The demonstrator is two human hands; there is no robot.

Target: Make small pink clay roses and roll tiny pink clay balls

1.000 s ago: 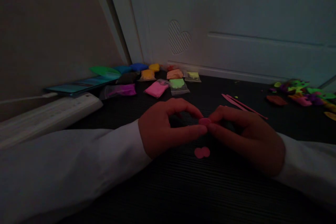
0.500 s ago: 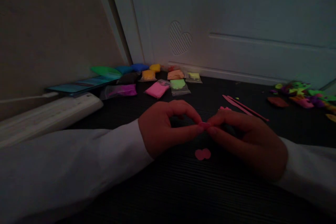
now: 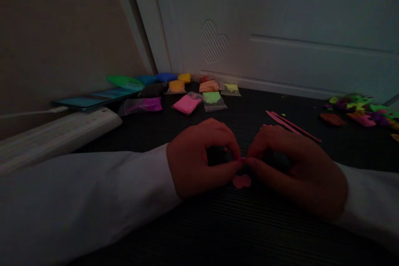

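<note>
My left hand [image 3: 204,160] and my right hand [image 3: 296,170] meet fingertip to fingertip over the dark table. Between them both pinch a small piece of pink modelling clay [image 3: 242,159], mostly covered by the fingers. Just below the fingertips, flat pink clay discs [image 3: 242,181] lie joined side by side on the table. Behind the right hand's knuckles a bit of another pink piece [image 3: 264,125] peeks out; the hand hides the rest. Two thin pink modelling tools [image 3: 291,125] rest beyond the right hand.
Several bags of coloured clay stand at the back, among them a pink bag [image 3: 187,103] and a green one [image 3: 213,99]. A white power strip [image 3: 62,135] and a phone [image 3: 93,99] lie left. At far right sit colourful clay pieces [image 3: 363,110] and a brown lump [image 3: 332,119].
Both hands have moved slightly down, toward the flat pink discs, still pinching the small clay piece. The fingers now bend more steeply over it and cover more of it.
</note>
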